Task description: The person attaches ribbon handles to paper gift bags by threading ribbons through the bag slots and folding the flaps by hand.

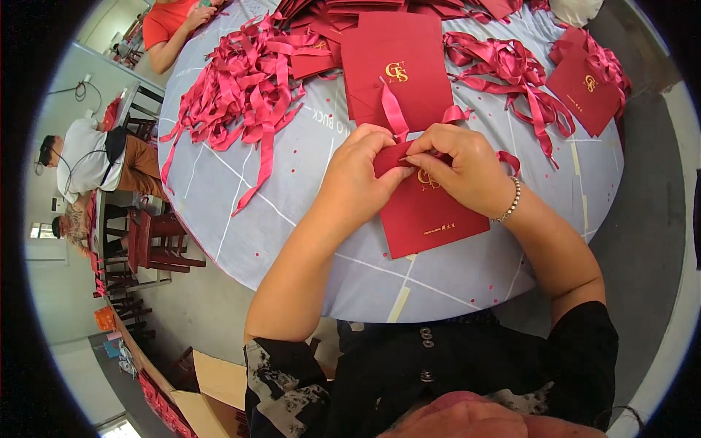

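Note:
Near the front of the round table I hold a flat red paper bag [438, 223] with gold printing, its top edge between my two hands. My left hand [358, 175] is closed on the bag's upper left edge, thumb in front. My right hand [467, 168] pinches the top edge near the middle, thumb against the fingers. A pink ribbon [393, 111] rises from the bag's top between my hands, and another loop of it shows beside my right wrist. The fingers hide where the ribbon meets the paper. Just beyond lies a larger stack of red bags [416, 47].
Heaped pink ribbons [237, 91] lie at left, with more ribbons [504, 66] at right beside another red bag [584, 91]. A co-worker's orange sleeve [162, 25] shows at the far left edge. Wooden chairs [157, 241] and an opened cardboard box [212, 379] stand on the floor.

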Tool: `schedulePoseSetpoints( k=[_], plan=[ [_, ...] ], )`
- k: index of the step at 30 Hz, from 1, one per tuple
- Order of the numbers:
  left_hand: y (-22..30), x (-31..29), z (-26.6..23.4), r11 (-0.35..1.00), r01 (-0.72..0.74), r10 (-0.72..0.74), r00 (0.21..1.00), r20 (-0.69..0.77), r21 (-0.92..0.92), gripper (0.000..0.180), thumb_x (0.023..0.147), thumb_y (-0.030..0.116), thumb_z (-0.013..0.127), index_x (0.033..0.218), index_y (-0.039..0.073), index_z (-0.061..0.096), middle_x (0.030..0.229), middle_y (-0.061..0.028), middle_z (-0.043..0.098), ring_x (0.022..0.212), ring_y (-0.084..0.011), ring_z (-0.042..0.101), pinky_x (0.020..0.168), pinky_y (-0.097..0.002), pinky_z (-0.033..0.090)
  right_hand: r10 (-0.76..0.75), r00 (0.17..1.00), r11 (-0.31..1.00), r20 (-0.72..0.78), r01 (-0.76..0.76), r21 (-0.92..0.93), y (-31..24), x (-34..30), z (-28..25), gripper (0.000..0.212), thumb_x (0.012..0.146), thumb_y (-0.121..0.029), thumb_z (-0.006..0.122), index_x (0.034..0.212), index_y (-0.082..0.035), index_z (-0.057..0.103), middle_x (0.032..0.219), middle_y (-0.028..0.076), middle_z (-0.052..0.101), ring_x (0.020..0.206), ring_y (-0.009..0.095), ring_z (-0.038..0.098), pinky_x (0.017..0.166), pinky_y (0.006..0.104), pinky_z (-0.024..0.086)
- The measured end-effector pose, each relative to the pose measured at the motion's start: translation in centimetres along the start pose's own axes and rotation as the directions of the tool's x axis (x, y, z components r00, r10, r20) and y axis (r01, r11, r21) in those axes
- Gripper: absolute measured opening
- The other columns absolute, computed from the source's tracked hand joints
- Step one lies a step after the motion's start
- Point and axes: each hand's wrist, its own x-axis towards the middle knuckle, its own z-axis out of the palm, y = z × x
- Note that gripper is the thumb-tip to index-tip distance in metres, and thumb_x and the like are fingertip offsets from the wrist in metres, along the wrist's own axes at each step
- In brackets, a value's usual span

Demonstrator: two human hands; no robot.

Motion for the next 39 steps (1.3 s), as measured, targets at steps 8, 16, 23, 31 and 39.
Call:
schedulePoseSetpoints(
  k=[8,16,23,31,39],
  plan=[
    [0.1,0.0,0.3,1.0,-0.016,0.016,1.0,-0.016,0.007,0.033,0.07,0.005,0.081,0.097,-0.003,0.061,0.105,-0.0126,0.062,0.099,-0.0279,0.061,0.087,-0.0334,0.049,0.1,0.994,0.995,-0.038,-0.099,0.019,-0.3,0.0,0.6,0.008,0.084,-0.006,0.068,0.085,0.0,0.064,0.079,0.014,0.064,0.072,0.029,0.064,0.066,0.0379,0.05],
    [0.1,0.0,0.4,0.999,-0.032,0.033,0.999,-0.043,0.025,0.033,0.071,0.005,0.079,0.097,-0.004,0.061,0.103,-0.0146,0.061,0.097,-0.0306,0.061,0.085,-0.0351,0.049,-0.033,0.992,0.99,-0.118,0.016,-0.143,-0.2,-0.2,1.1,0.008,0.084,-0.007,0.066,0.086,-0.002,0.061,0.084,0.015,0.064,0.076,0.034,0.063,0.067,0.0423,0.05],
    [0.3,0.0,0.5,1.0,0.002,-0.002,1.0,-0.019,0.016,0.027,0.072,0.003,0.075,0.093,-0.004,0.059,0.104,-0.0137,0.062,0.097,-0.0292,0.062,0.086,-0.0336,0.049,-0.061,0.996,0.997,-0.068,0.058,-0.041,-0.4,-0.3,1.6,0.006,0.084,-0.002,0.068,0.086,0.001,0.062,0.08,0.013,0.063,0.073,0.029,0.063,0.065,0.0368,0.049],
    [0.2,0.0,0.6,1.0,-0.001,0.002,0.999,-0.035,0.026,0.027,0.071,0.002,0.075,0.093,-0.004,0.061,0.102,-0.0142,0.063,0.095,-0.0293,0.062,0.085,-0.0341,0.05,-0.011,0.993,0.99,-0.118,-0.006,-0.144,-0.3,-0.3,1.5,0.006,0.084,-0.006,0.064,0.085,-0.002,0.059,0.083,0.015,0.063,0.076,0.035,0.063,0.066,0.0441,0.05],
    [0.4,-0.4,0.8,0.989,-0.009,0.021,0.997,-0.08,0.147,0.027,0.07,0.004,0.077,0.089,-0.004,0.06,0.1,-0.0161,0.063,0.094,-0.033,0.062,0.082,-0.0365,0.051,-0.173,0.979,0.944,-0.108,0.133,-0.303,-0.7,-0.6,2.0,0.009,0.08,-0.006,0.064,0.081,-0.003,0.056,0.078,0.014,0.059,0.071,0.033,0.063,0.062,0.0418,0.051]
  ],
)
